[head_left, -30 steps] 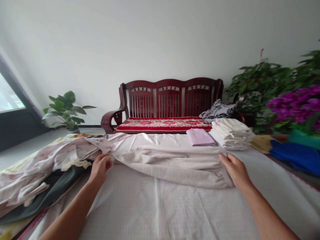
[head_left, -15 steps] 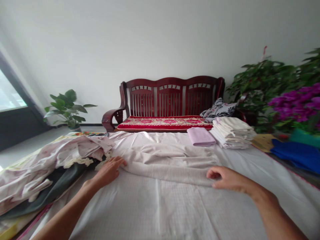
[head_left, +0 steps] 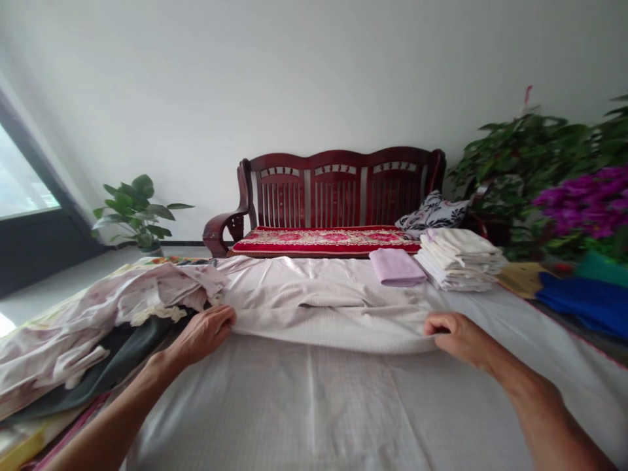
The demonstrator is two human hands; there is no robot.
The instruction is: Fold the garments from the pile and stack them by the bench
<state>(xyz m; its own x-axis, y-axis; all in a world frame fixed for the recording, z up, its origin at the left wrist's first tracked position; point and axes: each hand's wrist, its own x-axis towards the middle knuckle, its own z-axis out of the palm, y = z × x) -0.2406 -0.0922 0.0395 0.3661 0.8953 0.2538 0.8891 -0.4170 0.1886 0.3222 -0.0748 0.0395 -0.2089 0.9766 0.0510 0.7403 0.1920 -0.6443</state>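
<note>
A pale pink-white checked sheet (head_left: 324,314) lies spread over the table in front of me, with a folded-over band across its middle. My left hand (head_left: 206,332) grips the left end of that fold, fingers curled round the cloth. My right hand (head_left: 454,335) pinches the right end of the same fold, fingers closed on the fabric. Both forearms reach in from the bottom corners.
A heap of crumpled pale cloths (head_left: 98,314) lies at the left over a dark one. A folded lilac cloth (head_left: 396,267) and a stack of folded white cloths (head_left: 458,260) sit at the back right. Blue fabric (head_left: 583,302), plants and a red wooden bench (head_left: 333,203) stand beyond.
Both hands lay flat or loose on the sheet half a second ago; now they have closed on the two ends of the fold, which sits a little nearer to me and straighter.
</note>
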